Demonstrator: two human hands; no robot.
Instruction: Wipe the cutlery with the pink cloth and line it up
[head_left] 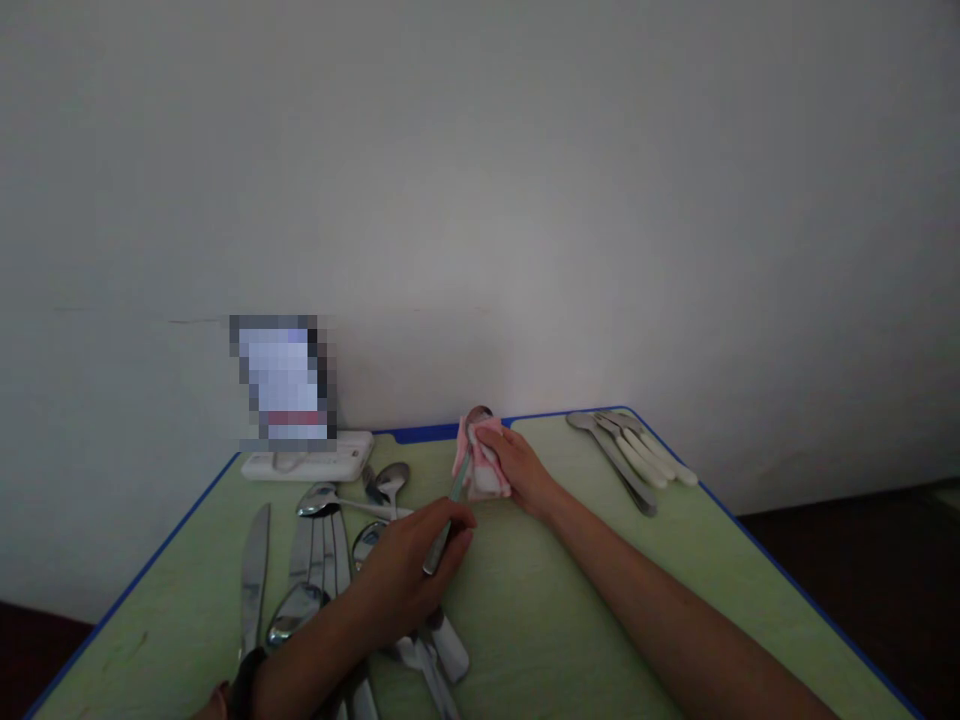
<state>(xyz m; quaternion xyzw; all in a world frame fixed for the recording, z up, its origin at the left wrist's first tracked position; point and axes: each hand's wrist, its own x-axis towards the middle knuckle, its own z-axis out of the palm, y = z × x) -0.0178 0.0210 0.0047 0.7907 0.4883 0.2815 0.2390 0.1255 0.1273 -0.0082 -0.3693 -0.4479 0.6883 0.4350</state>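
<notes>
My left hand (pixel 420 570) is closed around the handle of a metal spoon (pixel 459 478), which points away from me at a slant. Around the far end of that spoon, my right hand (pixel 517 462) presses a pink and white cloth (pixel 489 478). The tip of the spoon's bowl shows above the cloth; the rest of the bowl is mostly covered. Beneath and beside my left forearm lies a pile of cutlery, with a large spoon (pixel 298 612), a table knife (pixel 255 570) and several other pieces, some hidden by my arm.
At the table's back right lie a long spoon (pixel 611 460) and several pieces with cream handles (pixel 651 462). A blurred-out screen (pixel 283 380) stands on a white base (pixel 311 460) at the back left. The green table (pixel 570 600) has a blue edge and meets the wall.
</notes>
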